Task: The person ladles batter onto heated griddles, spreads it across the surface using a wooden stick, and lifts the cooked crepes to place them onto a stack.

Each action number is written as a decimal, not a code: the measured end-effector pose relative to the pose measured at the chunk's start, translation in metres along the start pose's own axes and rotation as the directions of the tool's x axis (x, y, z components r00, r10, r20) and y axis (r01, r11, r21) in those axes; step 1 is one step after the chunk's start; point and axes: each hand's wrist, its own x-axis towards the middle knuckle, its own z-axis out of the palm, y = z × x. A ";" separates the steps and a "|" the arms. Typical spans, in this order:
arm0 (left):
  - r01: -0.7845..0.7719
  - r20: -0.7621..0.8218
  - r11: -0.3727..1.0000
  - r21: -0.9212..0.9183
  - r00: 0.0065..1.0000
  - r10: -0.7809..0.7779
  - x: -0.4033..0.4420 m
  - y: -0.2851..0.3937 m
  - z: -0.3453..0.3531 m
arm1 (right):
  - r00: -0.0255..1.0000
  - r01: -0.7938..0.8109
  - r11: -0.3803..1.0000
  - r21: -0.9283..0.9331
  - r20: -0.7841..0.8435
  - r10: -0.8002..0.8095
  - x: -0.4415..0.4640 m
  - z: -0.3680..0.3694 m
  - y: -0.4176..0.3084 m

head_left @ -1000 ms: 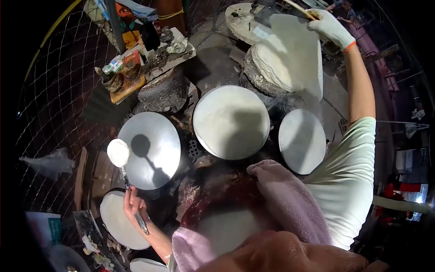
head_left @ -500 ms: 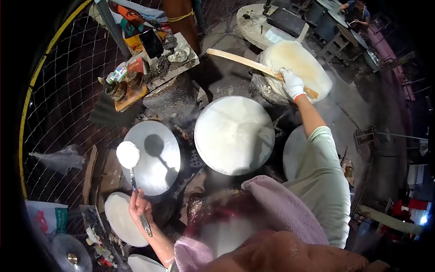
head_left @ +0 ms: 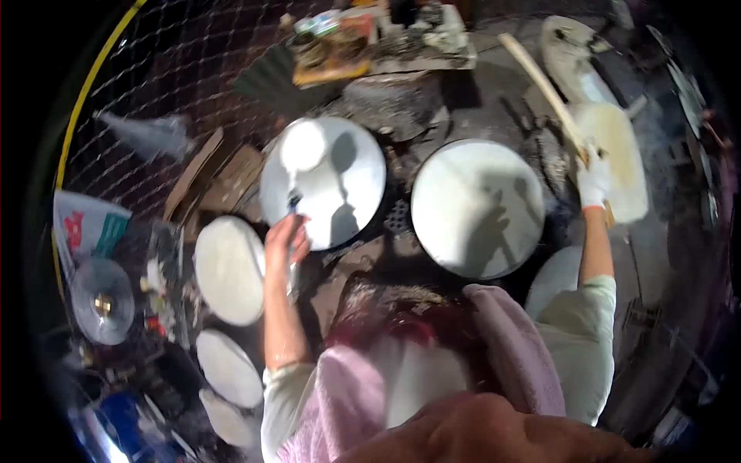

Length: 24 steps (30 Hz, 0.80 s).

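My left hand [head_left: 287,245], bare, is closed round the handle of a ladle [head_left: 302,145] whose round head looks covered in white batter. The ladle head is above the left round griddle [head_left: 360,171], which has a bare grey surface and carries the shadows of the ladle and hand. My right hand [head_left: 593,179], in a white glove, grips a long, flat wooden stick [head_left: 540,81]. It is beside a pile of pale, thin sheets [head_left: 624,154] at the right. Between my hands, a pale layer covers the middle griddle [head_left: 455,201].
Pale rounds [head_left: 229,270] lie at the left, with more discs [head_left: 229,368] below. A third griddle [head_left: 554,276] is partly hidden by my right arm. A cluttered board [head_left: 432,58] stands at the back. Wire fencing [head_left: 193,77] runs along the left.
My view has turned left, so the griddles appear farther right. The wooden stick points more steeply away from me. Both hands keep hold of their tools.
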 end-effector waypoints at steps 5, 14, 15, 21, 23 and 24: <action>-0.053 0.122 0.966 0.253 0.992 0.022 0.079 -0.042 -0.010 | 0.965 -0.219 0.897 0.385 0.220 0.142 -0.068 -0.011 -0.126; -0.362 0.316 0.006 0.932 0.820 0.477 0.155 -0.069 -0.072 | 0.891 -0.359 0.714 0.601 0.448 0.072 -0.209 -0.005 -0.403; -0.372 0.319 -0.002 0.928 0.794 0.516 0.158 -0.064 -0.084 | 0.899 -0.302 0.792 0.531 0.435 0.051 -0.220 0.009 -0.412; -0.409 0.168 0.139 0.902 0.629 0.759 0.136 -0.003 -0.127 | 0.821 -0.245 0.947 0.208 0.564 0.089 -0.242 0.038 -0.445; -0.463 0.010 0.376 0.802 0.641 0.768 0.107 0.025 -0.127 | 0.760 -0.469 0.783 0.409 0.638 0.122 -0.240 0.044 -0.465; -0.481 -0.010 0.414 0.772 0.643 0.765 0.102 0.023 -0.151 | 0.739 -0.593 0.564 0.574 0.667 0.098 -0.246 0.066 -0.482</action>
